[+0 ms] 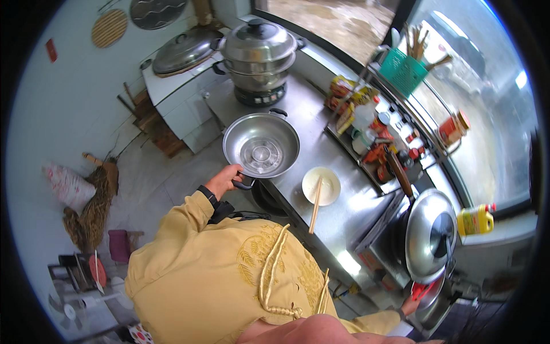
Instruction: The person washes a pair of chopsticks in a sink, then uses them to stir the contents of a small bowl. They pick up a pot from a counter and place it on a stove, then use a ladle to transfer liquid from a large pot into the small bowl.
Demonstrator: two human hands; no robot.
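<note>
My left hand (225,179) grips the near black handle of a two-handled stainless steel pan (281,157). The pan is at the counter's left edge, its bottom showing concentric rings. To its right, a white bowl (308,193) holds a pale, batter-like mixture, with a pair of wooden chopsticks (316,210) leaning over the rim. Far to the lower right, my right hand (410,304) is closed around a small red object (423,291) in front of a metal bowl (437,293) near the sink (432,318). The red object is too small to identify.
A stacked steamer pot (258,56) stands on an induction cooker (261,95) at the back. Seasoning bottles crowd a rack (339,139) along the window. On the right is a lidded wok (423,236), its wooden handle (398,172) sticking up. The steel counter (292,101) runs between.
</note>
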